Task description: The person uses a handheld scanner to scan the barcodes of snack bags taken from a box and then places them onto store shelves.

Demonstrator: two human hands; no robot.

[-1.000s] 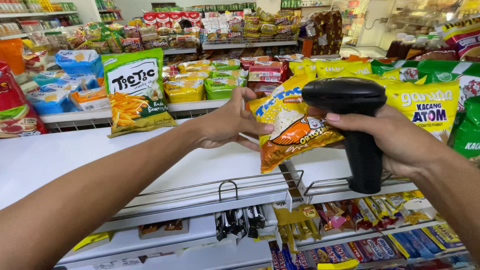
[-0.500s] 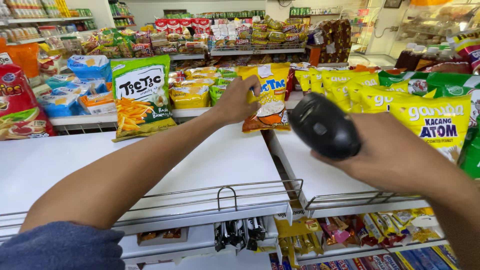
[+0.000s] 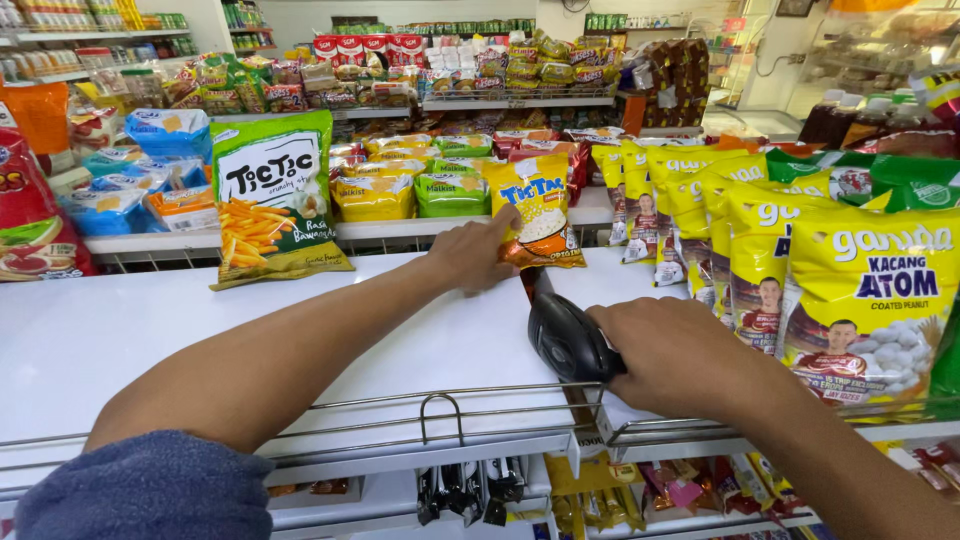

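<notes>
On far white shelf [image 3: 120, 330] our left hand [image 3: 478, 258] now stands up glossy yellow-orange snack bag [image 3: 533, 208], fingers closed on it; right hand [image 3: 665, 352] has lowered black handheld scanner [image 3: 565, 335], gripped tight.

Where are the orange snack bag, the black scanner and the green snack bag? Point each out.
orange snack bag [image 3: 540, 215], head view, front panel.
black scanner [image 3: 566, 336], head view, top of its head.
green snack bag [image 3: 272, 200], head view, middle of the front.

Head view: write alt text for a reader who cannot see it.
A left hand holds a yellow-orange snack bag upright at the back of a white shop shelf, while the right hand grips a black barcode scanner. Yellow peanut bags line the right; a green snack bag stands left.
</notes>
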